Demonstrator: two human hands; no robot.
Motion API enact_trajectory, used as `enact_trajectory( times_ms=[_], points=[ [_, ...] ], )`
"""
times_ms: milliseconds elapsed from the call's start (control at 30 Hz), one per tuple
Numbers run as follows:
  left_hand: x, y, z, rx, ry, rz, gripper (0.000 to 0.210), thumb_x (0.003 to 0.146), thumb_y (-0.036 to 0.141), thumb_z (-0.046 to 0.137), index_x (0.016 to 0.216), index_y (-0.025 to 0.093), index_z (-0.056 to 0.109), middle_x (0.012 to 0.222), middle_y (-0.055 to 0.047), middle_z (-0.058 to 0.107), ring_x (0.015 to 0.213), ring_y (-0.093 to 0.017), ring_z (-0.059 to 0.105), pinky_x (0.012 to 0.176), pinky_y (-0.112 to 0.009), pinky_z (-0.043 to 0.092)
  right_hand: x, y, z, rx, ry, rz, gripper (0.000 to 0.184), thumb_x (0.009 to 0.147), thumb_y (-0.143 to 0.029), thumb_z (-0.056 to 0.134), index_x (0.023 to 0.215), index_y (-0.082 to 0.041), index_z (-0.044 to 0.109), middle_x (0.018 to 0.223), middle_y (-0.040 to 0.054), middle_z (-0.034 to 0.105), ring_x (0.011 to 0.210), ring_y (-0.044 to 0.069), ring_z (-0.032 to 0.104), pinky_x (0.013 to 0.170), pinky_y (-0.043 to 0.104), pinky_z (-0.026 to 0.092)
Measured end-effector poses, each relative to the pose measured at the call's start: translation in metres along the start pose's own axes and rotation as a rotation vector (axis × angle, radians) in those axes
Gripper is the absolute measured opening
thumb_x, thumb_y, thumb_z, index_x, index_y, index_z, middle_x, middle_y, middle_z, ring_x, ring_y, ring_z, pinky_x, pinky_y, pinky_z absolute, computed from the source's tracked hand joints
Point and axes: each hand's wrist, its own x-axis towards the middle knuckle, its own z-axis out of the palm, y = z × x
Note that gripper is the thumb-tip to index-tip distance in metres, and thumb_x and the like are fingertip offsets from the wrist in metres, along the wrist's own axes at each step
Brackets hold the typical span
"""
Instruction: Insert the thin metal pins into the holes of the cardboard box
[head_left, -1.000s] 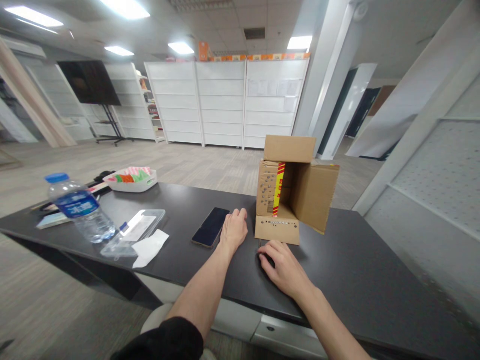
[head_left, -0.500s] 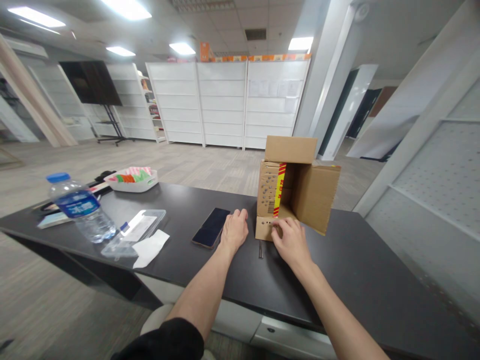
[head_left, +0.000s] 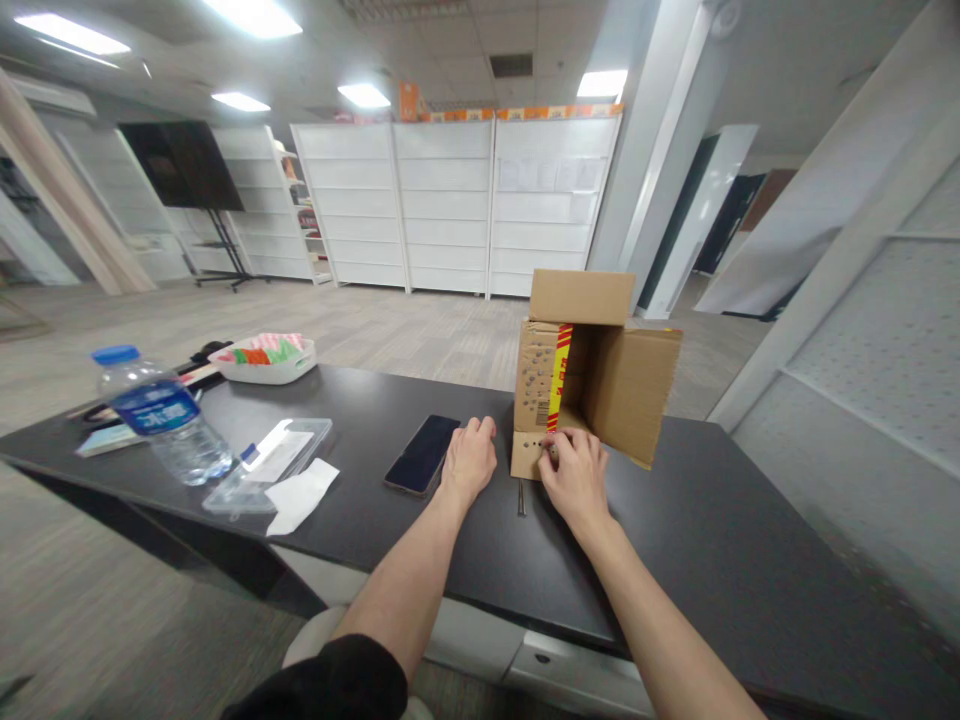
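Observation:
A cardboard box [head_left: 530,385] stands on the dark desk with its open side facing me and its flaps spread. Dark dots and holes mark its left side and lower flap. My right hand [head_left: 577,477] is at that lower flap, thumb and fingers pinched together; whatever is between them is too small to make out. Below the flap lie thin metal pieces [head_left: 521,498] that look like screws or nails. My left hand [head_left: 470,460] rests on the desk with its fingers curled and tips hidden, just right of a black smartphone [head_left: 421,455].
Left of the phone lie a white paper [head_left: 302,496] and a clear plastic case [head_left: 281,455]. A water bottle [head_left: 163,415] leans farther left. Behind it sits a white basket [head_left: 266,371] with colourful contents. White shelving [head_left: 442,200] lines the far wall.
My right hand has shifted slightly left and its fingers have drawn closer together at the lower flap. My left hand has stayed in place.

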Motion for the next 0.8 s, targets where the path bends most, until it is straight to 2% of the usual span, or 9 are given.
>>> enact_trajectory(
  times_ms=[800],
  points=[
    [-0.0004, -0.0003, -0.0001, -0.015, -0.003, -0.007, 0.022, 0.093, 0.011, 0.041, 0.105, 0.022, 0.056, 0.103, -0.006, 0.061, 0.095, -0.02, 0.062, 0.091, -0.033, 0.044, 0.0034, -0.0052, 0.0009, -0.028, -0.006, 0.004, 0.008, 0.092, -0.022, 0.05, 0.092, -0.021, 0.058, 0.103, 0.0108, 0.067, 0.098, 0.028, 0.051, 0.084, 0.04, 0.034]
  ],
)
